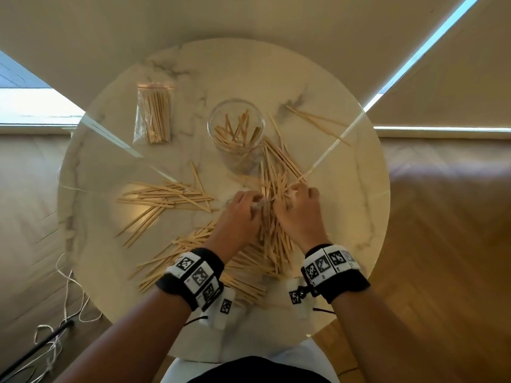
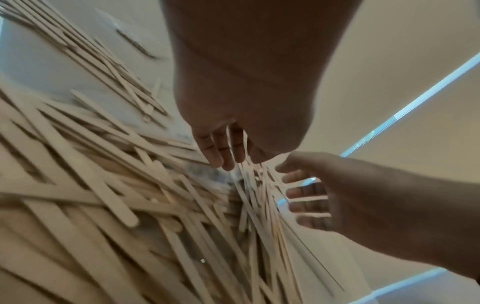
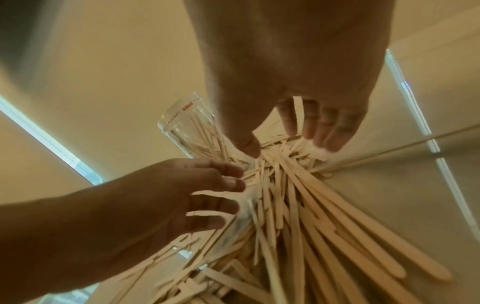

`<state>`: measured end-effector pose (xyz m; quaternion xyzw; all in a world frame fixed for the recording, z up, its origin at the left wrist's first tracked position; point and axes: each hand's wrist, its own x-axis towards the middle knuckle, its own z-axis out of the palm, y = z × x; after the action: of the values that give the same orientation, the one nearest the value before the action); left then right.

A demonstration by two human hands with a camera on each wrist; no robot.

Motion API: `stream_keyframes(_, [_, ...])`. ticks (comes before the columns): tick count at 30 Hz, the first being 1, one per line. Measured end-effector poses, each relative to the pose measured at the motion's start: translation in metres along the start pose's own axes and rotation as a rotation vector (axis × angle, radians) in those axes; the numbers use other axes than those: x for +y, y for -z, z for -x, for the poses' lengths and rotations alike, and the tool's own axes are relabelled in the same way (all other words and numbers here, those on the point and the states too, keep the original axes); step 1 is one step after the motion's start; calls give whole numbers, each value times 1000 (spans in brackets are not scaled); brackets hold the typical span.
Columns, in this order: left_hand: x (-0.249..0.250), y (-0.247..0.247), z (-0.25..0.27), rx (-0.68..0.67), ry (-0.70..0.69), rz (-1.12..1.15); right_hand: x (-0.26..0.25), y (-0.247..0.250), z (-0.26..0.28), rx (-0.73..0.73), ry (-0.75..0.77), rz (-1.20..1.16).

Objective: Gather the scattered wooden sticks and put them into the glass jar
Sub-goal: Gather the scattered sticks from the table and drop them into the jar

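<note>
Dozens of sticks [image 1: 166,193] lay across the table [image 1: 359,211] before the jar [image 1: 235,134]; my left hand [image 1: 243,208] and right hand [image 1: 297,205] pinched into the heap. Left wrist view: left fingers [image 2: 215,152] curled among sticks. Right wrist view: right fingers [image 3: 311,123] clasped one stick. Light, stiff, slippery, I judged; best bunched mid-length.

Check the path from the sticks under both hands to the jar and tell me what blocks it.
Nothing visible blocks it. The glass jar stands upright, mouth open, just beyond the pile of sticks that the left hand and right hand work. The plastic bag lies off left.
</note>
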<state>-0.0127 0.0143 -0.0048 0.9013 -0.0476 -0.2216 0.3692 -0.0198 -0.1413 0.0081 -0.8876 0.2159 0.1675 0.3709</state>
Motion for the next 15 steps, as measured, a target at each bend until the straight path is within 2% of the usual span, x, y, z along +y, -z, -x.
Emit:
stream_keyframes(4, [-35, 17, 16, 41, 52, 90, -6, -12, -1, -21, -29, 274])
stream_keyframes(7, [-63, 22, 37, 76, -12, 48, -15, -42, 2, 7, 34, 465])
stream_keyframes(13, [-91, 32, 76, 120, -189, 26, -22, -75, 4, 69, 94, 660])
stream_keyframes(15, [-100, 37, 85, 107, -222, 30, -21, -80, 3, 95, 123, 655])
